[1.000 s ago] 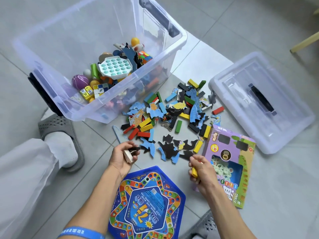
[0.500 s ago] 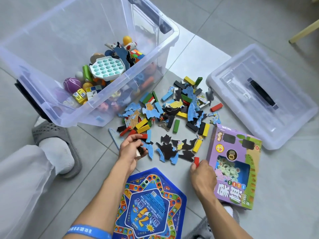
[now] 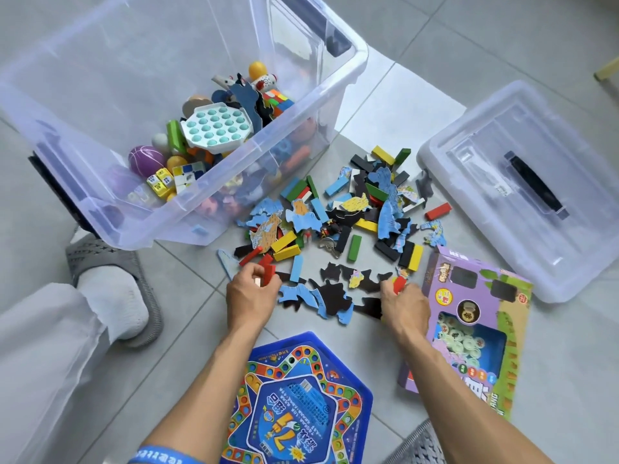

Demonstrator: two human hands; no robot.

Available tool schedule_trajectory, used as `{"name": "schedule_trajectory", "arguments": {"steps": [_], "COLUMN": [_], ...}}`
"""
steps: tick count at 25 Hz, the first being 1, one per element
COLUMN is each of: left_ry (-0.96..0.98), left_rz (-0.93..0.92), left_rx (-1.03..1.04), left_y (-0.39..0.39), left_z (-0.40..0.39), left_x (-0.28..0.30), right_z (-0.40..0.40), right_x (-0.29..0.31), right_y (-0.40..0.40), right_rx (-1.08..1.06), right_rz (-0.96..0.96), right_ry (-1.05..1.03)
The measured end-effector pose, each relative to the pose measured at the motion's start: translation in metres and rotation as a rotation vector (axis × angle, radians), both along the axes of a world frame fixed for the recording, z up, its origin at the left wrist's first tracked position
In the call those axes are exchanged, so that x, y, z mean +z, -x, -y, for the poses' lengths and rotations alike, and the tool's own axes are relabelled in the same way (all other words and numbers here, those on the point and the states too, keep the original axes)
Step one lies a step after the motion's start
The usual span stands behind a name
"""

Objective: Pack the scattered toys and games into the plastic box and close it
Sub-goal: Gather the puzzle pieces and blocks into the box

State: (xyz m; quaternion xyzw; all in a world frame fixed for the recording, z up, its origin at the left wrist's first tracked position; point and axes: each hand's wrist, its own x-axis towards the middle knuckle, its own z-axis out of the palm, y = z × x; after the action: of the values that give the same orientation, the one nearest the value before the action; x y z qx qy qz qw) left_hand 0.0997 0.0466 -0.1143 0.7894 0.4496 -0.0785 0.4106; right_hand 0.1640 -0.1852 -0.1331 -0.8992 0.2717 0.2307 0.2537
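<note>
Red blocks, one apiece, pinched by left hand and right hand.

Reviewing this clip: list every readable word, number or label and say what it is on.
"7": upside-down yellow numeral on the blue hexagonal board game.
"ANG": partial letters on the purple cardboard game box; its Chinese characters are blurred.
Blue wristband print: unreadable.
Clear plastic lid sticker: too small.

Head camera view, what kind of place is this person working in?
Probably a room at home: a grey tiled floor, a slipper over a sock, and toys spread beside a plastic box and its lid.
</note>
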Motion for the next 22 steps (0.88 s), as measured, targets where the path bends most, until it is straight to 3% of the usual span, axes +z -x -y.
{"name": "schedule_trajectory", "arguments": {"steps": [2,5,7,10,15,19,22], "left_ry": [0.219,0.402,0.524,0.574,0.474,-0.002,-0.171], "left_rz": [0.070,0.137,0.176,0.180,0.097,-0.033,-0.072], "left_rx": [0.321,0.553,0.620,0.569,0.387,-0.030,-0.213], "left_y": [0.007,0.017,0.014,0.003,-0.008,-0.010,-0.011], "left_z": [0.000,-0.006,-0.012,-0.019,-0.015,-0.011,-0.008], "left_x": [0.003,0.006,0.008,0.014,0.011,0.000,-0.005], "right_z": [0.004,0.004,0.001,-0.010,-0.019,-0.006,0.004], "right_x": [0.008,0.028,0.042,0.053,0.053,0.039,0.032], "right_y": [0.003,0.014,0.017,0.007,-0.022,-0.010,0.002], "right_rx": [-0.167,-0.501,-0.508,-0.398,-0.406,-0.479,-0.524], "right_rz": [0.029,-0.074,-0.180,-0.276,-0.268,-0.299,-0.254], "right_ry": [-0.310,-1.041,-1.337,-1.533,-1.403,-1.053,-0.788]}}
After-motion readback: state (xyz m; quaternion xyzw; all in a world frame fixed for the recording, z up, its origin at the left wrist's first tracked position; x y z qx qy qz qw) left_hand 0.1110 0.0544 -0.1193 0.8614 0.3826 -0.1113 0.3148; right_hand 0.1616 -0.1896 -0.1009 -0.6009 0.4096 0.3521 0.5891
